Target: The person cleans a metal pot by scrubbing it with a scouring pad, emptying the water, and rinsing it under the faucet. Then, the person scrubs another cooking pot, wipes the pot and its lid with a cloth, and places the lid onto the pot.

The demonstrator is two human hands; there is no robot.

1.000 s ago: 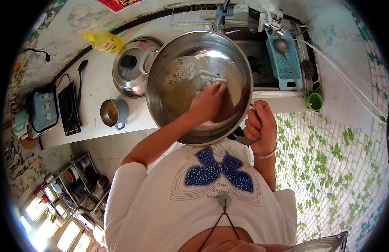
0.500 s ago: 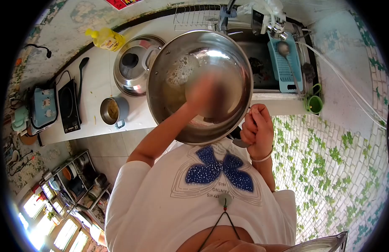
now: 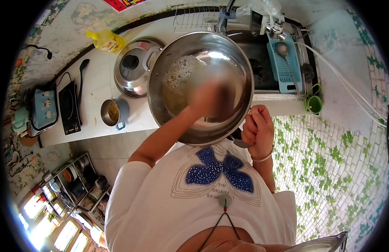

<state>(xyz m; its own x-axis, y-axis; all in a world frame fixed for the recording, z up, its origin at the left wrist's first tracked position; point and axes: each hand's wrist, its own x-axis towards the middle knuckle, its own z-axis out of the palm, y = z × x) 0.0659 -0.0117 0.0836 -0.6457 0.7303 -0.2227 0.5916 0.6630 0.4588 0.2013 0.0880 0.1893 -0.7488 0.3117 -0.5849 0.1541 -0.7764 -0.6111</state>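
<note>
A wide stainless steel wok (image 3: 165, 107) is tilted toward me at the counter's edge, with sudsy, cloudy water (image 3: 179, 75) in it. My left hand (image 3: 205, 98) reaches inside, low against the wok's inner surface. Motion smears its fingers, and whether it holds something cannot be made out; a dark blur lies beside it. At the right rim, my right hand (image 3: 257, 130) is closed around the wok's handle, which its fingers mostly cover.
Left of the wok are a steel lid (image 3: 133, 80), a small pot (image 3: 113, 112), a yellow soap bottle (image 3: 108, 41), a black spatula (image 3: 81, 82) and an induction cooker (image 3: 69, 109). Behind to the right, a sink (image 3: 261, 86) holds a blue basket (image 3: 282, 67) with a ladle (image 3: 282, 49).
My left hand has moved slightly within the wok, a little down and right. The wok and my right hand stay almost where they were.
</note>
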